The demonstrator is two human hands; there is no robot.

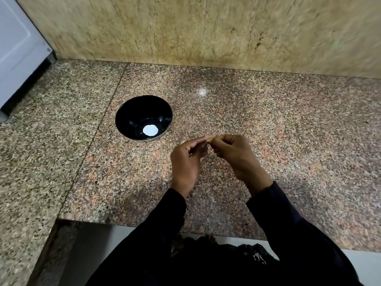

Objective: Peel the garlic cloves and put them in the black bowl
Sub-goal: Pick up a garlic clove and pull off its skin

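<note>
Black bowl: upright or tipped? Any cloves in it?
Upright: the black bowl sits rim-up on the counter. No cloves visible inside, only a white glare spot.

The desk (268,124) was speckled granite, polished and smooth. The black bowl (132,112) looked glossy, maybe plastic. The wall (185,27) was beige stone. The sleeves (288,219) were dark matt cloth.

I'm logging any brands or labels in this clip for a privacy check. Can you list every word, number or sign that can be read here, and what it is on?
None: no readable text shows in this view.
Black bowl: no print; the white patch at its bottom is a glare spot, not a label.
White appliance at far left: plain panel, no badge visible.
Granite counter and stone wall: only speckle and veining.
</note>
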